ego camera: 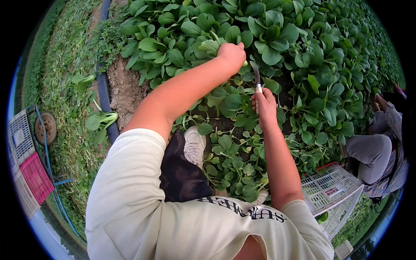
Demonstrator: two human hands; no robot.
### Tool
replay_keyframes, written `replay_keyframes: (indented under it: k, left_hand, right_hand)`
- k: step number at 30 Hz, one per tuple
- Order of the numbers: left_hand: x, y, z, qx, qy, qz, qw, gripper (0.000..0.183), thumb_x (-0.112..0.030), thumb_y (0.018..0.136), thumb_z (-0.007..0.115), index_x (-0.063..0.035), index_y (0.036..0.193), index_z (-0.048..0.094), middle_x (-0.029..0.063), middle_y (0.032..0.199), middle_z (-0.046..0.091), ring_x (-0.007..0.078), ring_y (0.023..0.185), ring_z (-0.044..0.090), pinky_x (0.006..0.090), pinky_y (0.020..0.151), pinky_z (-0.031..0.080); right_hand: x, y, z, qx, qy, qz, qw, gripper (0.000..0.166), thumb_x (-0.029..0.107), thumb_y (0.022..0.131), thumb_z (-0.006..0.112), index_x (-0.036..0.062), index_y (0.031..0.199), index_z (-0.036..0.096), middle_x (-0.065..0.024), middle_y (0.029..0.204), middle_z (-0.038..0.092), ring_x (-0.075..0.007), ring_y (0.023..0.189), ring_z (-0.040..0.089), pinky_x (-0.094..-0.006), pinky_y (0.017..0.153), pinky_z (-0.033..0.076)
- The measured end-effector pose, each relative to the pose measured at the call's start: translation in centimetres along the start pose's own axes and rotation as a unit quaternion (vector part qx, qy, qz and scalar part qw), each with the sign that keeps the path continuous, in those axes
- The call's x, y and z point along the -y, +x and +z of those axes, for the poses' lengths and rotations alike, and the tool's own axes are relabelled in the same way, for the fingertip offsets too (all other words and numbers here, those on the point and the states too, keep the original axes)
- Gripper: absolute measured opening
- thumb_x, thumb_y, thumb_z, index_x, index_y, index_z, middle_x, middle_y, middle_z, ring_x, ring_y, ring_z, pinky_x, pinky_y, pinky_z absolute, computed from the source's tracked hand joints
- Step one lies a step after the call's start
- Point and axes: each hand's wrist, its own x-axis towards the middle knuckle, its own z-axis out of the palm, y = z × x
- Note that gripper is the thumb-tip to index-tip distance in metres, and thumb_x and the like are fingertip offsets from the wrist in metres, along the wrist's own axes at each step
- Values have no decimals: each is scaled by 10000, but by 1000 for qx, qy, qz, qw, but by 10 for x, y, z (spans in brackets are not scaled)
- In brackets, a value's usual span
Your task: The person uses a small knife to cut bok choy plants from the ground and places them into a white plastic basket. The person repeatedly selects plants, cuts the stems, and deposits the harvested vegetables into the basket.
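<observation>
My left hand (231,56) is closed around a leafy green plant (209,47), probably a bok choy. Its leaves stick out to the left of the fist, and a pale stem end shows at the right below it. In my right hand (267,105) is a harvesting knife (257,75) with a curved blade and a light handle. The blade points up the picture, just right of the left fist and apart from it. Standing bok choy (274,35) grow densely beyond both hands. Low leaves and cut stalks (227,146) cover the soil beneath my arms.
A black hose (103,87) runs along the bed's left side, with a loose bok choy (101,122) by it. Far left stands a cart wheel (45,128) with plastic crates (36,177). At right, a person (373,152) crouches beside a white crate (331,188).
</observation>
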Motion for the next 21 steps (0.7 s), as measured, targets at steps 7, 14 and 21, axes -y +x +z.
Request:
replay_keyframes:
  k: [7,14,21]
  left_hand:
    - [46,-32,40,-15,-48,-24,998,281,-45,714,697,-73,993,668,31,1166,606,271,932,675,380,729,562]
    - [62,-47,63,-76,-123,-29,989,262,-58,716,673,-103,974,663,36,1088,620,271,926,667,400,735,556]
    - [71,-56,75,-25,-180,-79,980,418,-108,710,701,-166,1121,647,6,1255,593,245,1033,634,394,833,543]
  right_hand:
    - [-12,68,2,-13,-352,-131,927,290,260,917,571,33,1097,595,-185,884,675,-373,803,649,-452,712,492]
    - [-9,92,26,-33,-458,-204,864,253,235,916,560,-10,982,563,-257,927,653,-449,863,626,-519,775,494]
    - [-14,91,32,-62,-452,-179,872,267,223,916,555,-20,1027,571,-257,951,652,-445,903,626,-519,799,497]
